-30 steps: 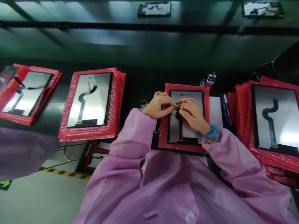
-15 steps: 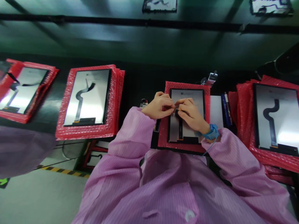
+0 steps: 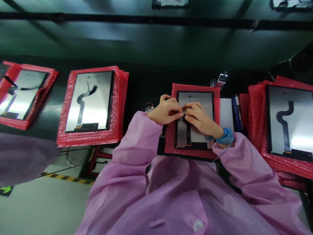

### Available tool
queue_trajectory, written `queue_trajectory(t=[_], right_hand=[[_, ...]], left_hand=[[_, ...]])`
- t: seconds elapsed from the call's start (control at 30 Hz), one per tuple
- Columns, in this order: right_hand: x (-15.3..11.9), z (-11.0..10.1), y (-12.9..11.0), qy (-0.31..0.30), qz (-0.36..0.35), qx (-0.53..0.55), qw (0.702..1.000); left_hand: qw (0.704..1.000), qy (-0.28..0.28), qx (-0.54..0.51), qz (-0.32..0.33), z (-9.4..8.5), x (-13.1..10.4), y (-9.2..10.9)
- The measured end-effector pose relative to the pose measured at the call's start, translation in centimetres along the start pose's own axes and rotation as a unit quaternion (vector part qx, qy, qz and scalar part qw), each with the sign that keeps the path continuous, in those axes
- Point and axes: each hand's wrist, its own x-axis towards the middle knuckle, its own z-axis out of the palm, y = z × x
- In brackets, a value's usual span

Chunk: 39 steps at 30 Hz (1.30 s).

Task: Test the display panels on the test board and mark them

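Observation:
A display panel lies on a red bubble-wrap sheet in front of me. Its dark flex cable runs up from the lower edge to my fingertips. My left hand is over the panel's upper left part, thumb and fingers pinched together. From the right, my right hand meets it, fingers also pinched, at the upper end of the cable. The fingertips nearly touch, and they hide whatever is between them. A blue band circles my right wrist.
Stacks of red bubble wrap topped with panels stand left and right. Right of my panel are a white sheet, pens and a metal counter. A person's sleeve shows at the left edge.
The view has shifted slightly. Both hands remain at the same spot on the panel, with only small finger movements; the right fingers sit a little closer over the cable end.

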Motion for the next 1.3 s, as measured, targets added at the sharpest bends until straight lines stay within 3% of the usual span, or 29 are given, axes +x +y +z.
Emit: queue_trajectory(t=[0.5,0.6,0.7,0.73,0.77,0.87,0.97,1.13,1.3], right_hand=[[0.1,0.8,0.2,0.030,-0.034,-0.021,0.999],[0.0,0.9,0.3,0.057,-0.030,-0.007,0.998],[-0.2,0.9,0.2,0.090,-0.008,0.018,0.996],[-0.3,0.9,0.1,0.103,-0.001,0.025,0.994],[-0.3,0.9,0.1,0.116,0.005,0.030,0.993],[-0.3,0.9,0.2,0.163,0.018,0.030,0.986],[-0.3,0.9,0.7,0.196,0.025,0.018,0.980],[-0.3,0.7,1.3,0.217,0.046,0.003,0.975],[-0.2,0.8,1.6,0.225,0.059,-0.011,0.973]], left_hand=[[0.997,0.074,0.005,-0.016,0.3,0.2,0.5],[0.978,0.203,0.029,-0.038,0.3,-1.4,1.1],[0.917,0.381,0.067,-0.095,1.6,-5.2,2.1],[0.900,0.409,0.093,-0.119,2.4,-6.7,2.4],[0.896,0.402,0.127,-0.139,3.4,-8.1,2.6],[0.913,0.304,0.206,-0.178,6.4,-11.2,3.1],[0.911,0.266,0.258,-0.181,8.3,-12.4,3.1],[0.912,0.257,0.291,-0.135,8.7,-12.5,2.8],[0.925,0.206,0.308,-0.084,8.5,-12.6,2.7]])
